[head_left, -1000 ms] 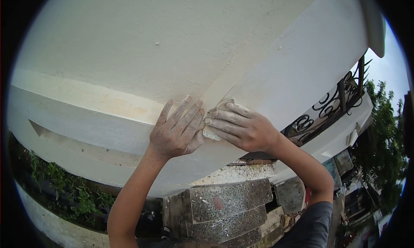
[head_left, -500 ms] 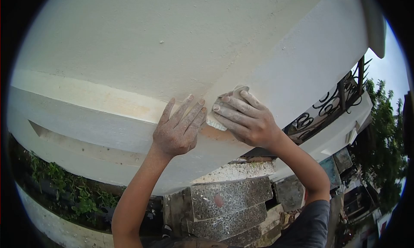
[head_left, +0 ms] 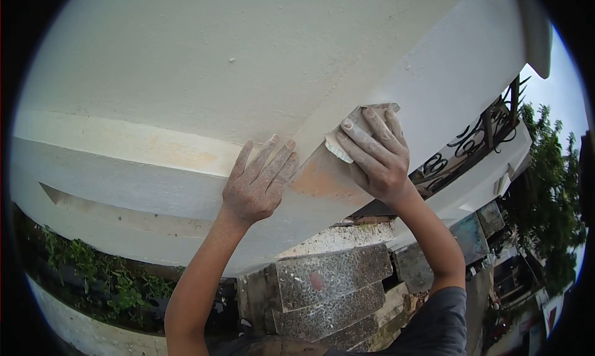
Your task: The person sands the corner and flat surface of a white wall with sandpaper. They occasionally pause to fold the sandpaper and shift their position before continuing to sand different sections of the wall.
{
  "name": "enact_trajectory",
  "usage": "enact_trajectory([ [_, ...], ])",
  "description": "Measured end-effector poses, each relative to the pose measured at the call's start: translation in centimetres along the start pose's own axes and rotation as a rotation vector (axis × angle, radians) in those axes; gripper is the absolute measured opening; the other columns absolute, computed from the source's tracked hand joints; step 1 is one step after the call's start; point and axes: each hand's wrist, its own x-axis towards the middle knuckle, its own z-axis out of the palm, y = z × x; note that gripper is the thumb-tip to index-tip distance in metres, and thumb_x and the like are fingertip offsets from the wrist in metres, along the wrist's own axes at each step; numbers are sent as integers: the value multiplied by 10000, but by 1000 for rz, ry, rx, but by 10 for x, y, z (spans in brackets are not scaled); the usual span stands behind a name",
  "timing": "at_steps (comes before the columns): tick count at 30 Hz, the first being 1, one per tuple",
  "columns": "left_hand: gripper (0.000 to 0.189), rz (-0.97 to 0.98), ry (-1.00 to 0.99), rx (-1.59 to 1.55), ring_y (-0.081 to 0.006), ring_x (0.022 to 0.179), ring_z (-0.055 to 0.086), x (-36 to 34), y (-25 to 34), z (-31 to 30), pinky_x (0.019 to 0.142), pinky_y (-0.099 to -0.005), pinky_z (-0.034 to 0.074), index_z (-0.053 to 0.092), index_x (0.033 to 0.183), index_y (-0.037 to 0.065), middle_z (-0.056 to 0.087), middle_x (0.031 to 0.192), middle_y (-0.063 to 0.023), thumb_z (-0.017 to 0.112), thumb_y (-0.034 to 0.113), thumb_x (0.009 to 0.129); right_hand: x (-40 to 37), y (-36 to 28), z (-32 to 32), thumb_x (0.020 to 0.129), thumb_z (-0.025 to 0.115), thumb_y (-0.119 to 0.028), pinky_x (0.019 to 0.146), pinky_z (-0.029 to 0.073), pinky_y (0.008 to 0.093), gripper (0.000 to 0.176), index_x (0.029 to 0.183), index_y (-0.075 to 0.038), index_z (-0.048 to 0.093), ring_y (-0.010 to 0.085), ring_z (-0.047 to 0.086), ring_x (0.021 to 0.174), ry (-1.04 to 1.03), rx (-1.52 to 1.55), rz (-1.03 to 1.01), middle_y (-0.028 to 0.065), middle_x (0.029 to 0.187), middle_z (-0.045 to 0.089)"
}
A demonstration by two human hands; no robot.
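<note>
At seven o'clock, leafy green plants (head_left: 105,278) are fading into the dark lens rim. The dusty left hand (head_left: 257,185) is lying flat on the white plastered moulding edge (head_left: 155,170), fingers spread wide and pointing to one o'clock, its palm hidden. At its three o'clock, past a bare tan patch (head_left: 319,181), the right hand (head_left: 378,161) is pressing a folded whitish sheet (head_left: 336,146) against the edge, its fingers covering most of the sheet.

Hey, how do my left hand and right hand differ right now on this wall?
The left hand lies flat and empty, fingers spread, on the white ledge; the right hand presses a pale folded sheet against it. The right hand sits higher and farther right than the left hand. Both are dusted white.
</note>
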Motion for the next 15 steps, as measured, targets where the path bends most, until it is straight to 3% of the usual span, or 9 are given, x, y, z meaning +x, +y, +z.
enact_trajectory([
  [3,293,1,-17,0,-182,1187,450,1,-1,0,1045,-446,277,606,1054,148,531,1235,-3,476,141,793,-13,-23,22,788,597,-197,1019,351,380,233,1014,-149,626,182,506,1121,-307,209,-207,-25,1133,592],
  [6,296,-6,26,-31,-207,1157,483,2,-1,2,1038,-461,277,613,1019,120,566,1183,-29,464,79,767,-3,15,-9,794,580,-203,1015,359,357,274,1058,-134,611,172,467,1160,88,-117,-15,-1,1199,547],
  [10,308,-11,37,-45,-223,1139,502,4,2,0,1032,-473,278,618,1001,100,583,1158,-42,451,43,748,-21,-18,18,767,595,-190,1010,366,377,306,1068,-135,604,190,497,1129,-186,128,-111,4,1156,578],
  [11,308,-7,35,-47,-223,1138,503,5,2,0,1031,-473,278,619,1000,97,585,1155,-43,449,44,749,-23,-23,23,750,608,-185,1007,370,386,307,1052,-132,607,198,516,1109,-274,174,-228,2,1120,600],
  [14,307,-8,17,-11,-214,1152,488,4,0,1,1036,-471,275,617,1014,108,569,1179,-32,446,70,763,-10,18,-13,748,603,-185,1001,375,386,326,1069,-125,602,194,509,1117,26,-108,-79,25,1128,594],
  [15,305,-5,1,18,-203,1169,470,4,-2,1,1042,-467,272,614,1028,123,548,1208,-19,447,95,775,-10,26,-18,758,593,-160,995,382,384,300,1056,-122,609,199,508,1118,199,-234,104,31,1130,594],
])
